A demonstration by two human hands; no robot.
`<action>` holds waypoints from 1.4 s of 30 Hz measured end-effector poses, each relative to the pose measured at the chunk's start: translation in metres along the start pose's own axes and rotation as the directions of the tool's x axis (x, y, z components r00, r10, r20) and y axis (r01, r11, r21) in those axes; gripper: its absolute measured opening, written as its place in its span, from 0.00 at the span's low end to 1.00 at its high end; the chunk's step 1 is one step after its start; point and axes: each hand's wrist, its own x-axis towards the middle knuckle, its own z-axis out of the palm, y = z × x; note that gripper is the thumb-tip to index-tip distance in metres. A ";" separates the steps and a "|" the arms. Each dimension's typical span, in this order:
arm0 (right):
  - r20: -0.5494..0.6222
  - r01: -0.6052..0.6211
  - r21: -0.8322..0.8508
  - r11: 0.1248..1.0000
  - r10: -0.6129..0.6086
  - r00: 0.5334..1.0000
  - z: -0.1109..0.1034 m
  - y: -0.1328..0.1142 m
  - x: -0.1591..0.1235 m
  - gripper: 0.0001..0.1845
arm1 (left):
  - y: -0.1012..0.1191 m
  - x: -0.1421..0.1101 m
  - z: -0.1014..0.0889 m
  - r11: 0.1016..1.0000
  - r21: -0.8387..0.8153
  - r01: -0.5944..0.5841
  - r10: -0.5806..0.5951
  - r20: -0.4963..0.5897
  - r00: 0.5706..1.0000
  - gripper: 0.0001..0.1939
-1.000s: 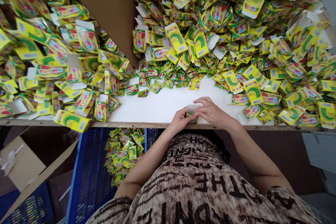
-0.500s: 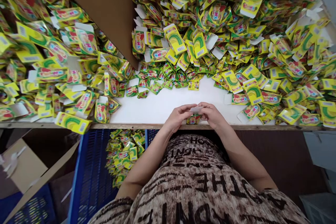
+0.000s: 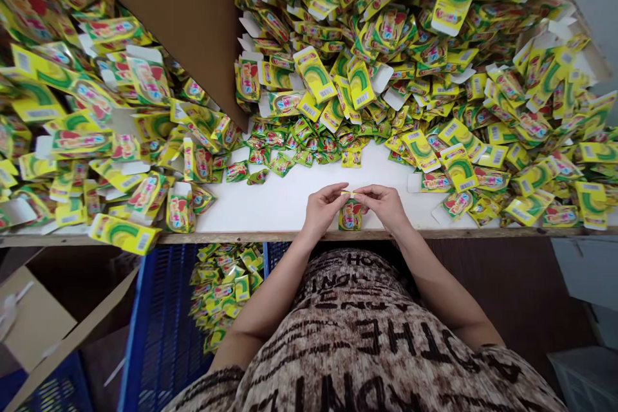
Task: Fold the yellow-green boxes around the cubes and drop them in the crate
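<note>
A small yellow-green printed carton (image 3: 350, 215) stands at the table's front edge, between my hands. My left hand (image 3: 322, 207) and my right hand (image 3: 383, 206) both pinch its top end with their fingertips. The fingers hide most of that end, and only a little pale flap shows. Just beyond, small green-and-red sachets (image 3: 290, 158) lie in a low heap on the white tabletop (image 3: 255, 209). Flat yellow-green cartons (image 3: 458, 167) lie piled to the right, and more (image 3: 145, 199) lie to the left.
A brown cardboard divider (image 3: 168, 19) rises from the far left of the table. Below the wooden table edge (image 3: 251, 237), a blue plastic crate (image 3: 159, 335) holds a heap of finished-looking cartons (image 3: 222, 296). A cardboard sheet (image 3: 33, 315) lies at lower left.
My hands have come together over the carton, and the white flap that showed between them is now mostly hidden at its top. The carton stands a little nearer the table edge.
</note>
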 end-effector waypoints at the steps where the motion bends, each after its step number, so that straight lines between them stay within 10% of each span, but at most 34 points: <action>1: -0.004 0.017 -0.007 1.000 -0.017 1.000 0.000 0.000 -0.001 0.15 | 0.001 0.001 -0.001 1.000 0.024 -0.016 0.015 0.022 1.000 0.17; 18: 0.081 0.548 -0.391 0.740 -0.565 0.821 -0.009 0.014 -0.034 0.09 | -0.014 -0.012 -0.008 0.906 0.233 -0.354 0.308 0.211 0.928 0.13; 22: 0.085 0.468 -0.448 0.762 -0.484 0.871 -0.006 -0.006 0.014 0.09 | -0.011 -0.011 -0.008 0.841 0.319 -0.437 0.322 0.354 0.878 0.14; 28: 0.296 0.518 -0.695 0.498 -0.458 0.838 0.054 -0.018 0.131 0.19 | -0.007 -0.007 -0.004 0.822 0.340 -0.458 0.313 0.401 0.861 0.14; 32: 0.312 0.517 -0.726 0.455 -0.452 0.836 0.065 -0.005 0.147 0.09 | -0.013 -0.008 -0.004 0.837 0.308 -0.452 0.323 0.388 0.863 0.15; 38: 0.052 0.462 -0.409 0.787 -0.485 0.873 0.002 -0.017 0.123 0.10 | -0.005 -0.012 -0.008 0.963 0.180 -0.203 0.155 0.249 0.956 0.22; 42: 0.096 0.552 -0.409 0.727 -0.567 0.818 -0.027 -0.031 0.107 0.09 | 0.027 -0.035 -0.067 0.987 0.040 0.154 -0.159 0.270 0.950 0.23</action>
